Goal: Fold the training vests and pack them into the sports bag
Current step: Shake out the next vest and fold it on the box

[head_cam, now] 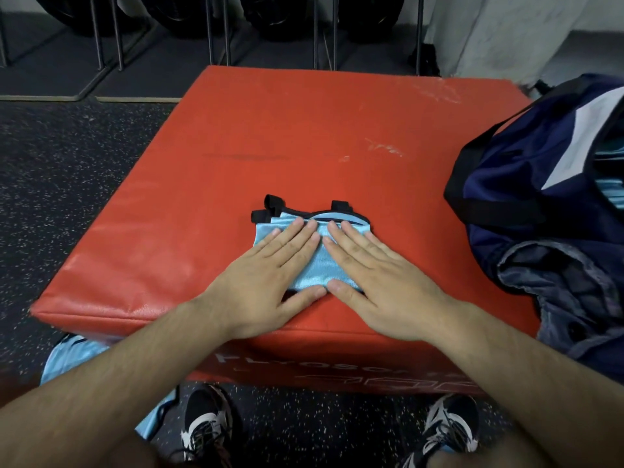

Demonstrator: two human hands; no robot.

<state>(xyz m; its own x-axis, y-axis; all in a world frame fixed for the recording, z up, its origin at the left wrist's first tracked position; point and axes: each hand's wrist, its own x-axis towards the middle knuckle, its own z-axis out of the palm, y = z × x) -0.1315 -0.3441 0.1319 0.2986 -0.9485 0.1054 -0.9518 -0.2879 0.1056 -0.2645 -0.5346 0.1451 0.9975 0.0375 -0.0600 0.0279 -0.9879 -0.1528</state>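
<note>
Both hands flat on the folded vest (314,266), near-centre of the red box (304,130).
Near left, on the floor (50,197): loose blue vest (72,358) against the box's near-left corner. Left hand (266,285) palm down on the folded vest's left half, fingers straight and held together, thumb out along its near edge. Right hand (385,285) mirrors it on the right half, same finger state; thumb tips almost meet. Black straps stick out at the folded vest's far edge. Right: navy sports bag (526,184) on the box's right side, open, light blue fabric visible inside. Grey cloth (557,285) bunched at the bag's near side; can't tell if it's part of the bag.
</note>
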